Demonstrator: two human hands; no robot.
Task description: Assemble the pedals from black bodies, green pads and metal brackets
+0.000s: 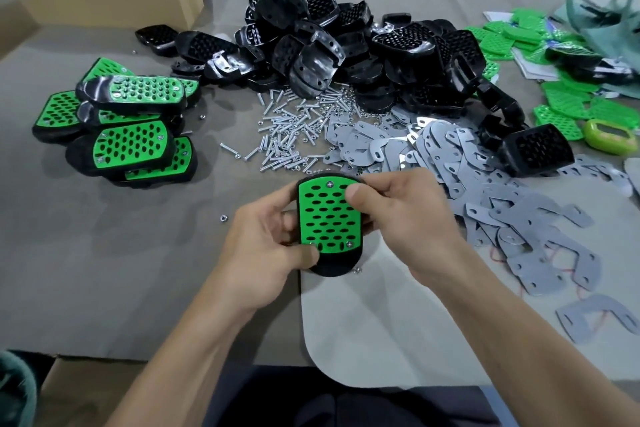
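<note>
Pedal underside hidden, likely behind hands.

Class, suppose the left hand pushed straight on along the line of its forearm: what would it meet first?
The left hand already grips the pedal, which would go with it. Next in that line are probably the scattered screws, then the heap of black bodies, though depth is unclear.

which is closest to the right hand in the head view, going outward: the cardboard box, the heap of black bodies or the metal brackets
1. metal brackets, just right of the right hand, which holds the pedal
2. heap of black bodies, mid-table beyond the screws
3. cardboard box, far back left
</note>
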